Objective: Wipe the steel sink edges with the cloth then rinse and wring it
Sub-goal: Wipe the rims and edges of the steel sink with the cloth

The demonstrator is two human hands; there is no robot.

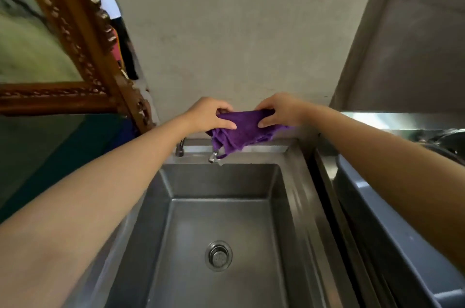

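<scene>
Two hands are raised over the back edge of the sink: the left hand [206,114] and the right hand [281,110] are each clamped on an upper corner of the purple cloth [241,131], thumbs in front, fingers curled behind. The soft, fuzzy cloth is held stretched between them, its crumpled folds hung down to the small shiny tap [214,157]. Below, the brushed steel sink [294,182] is shown as a deep rectangular basin, with a round drain [218,255] set in its flat floor.

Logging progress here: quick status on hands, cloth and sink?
Left hand, right hand: each pinching the cloth. Cloth held stretched between them above the tap, at the sink back edge. Nothing in the way.
</scene>
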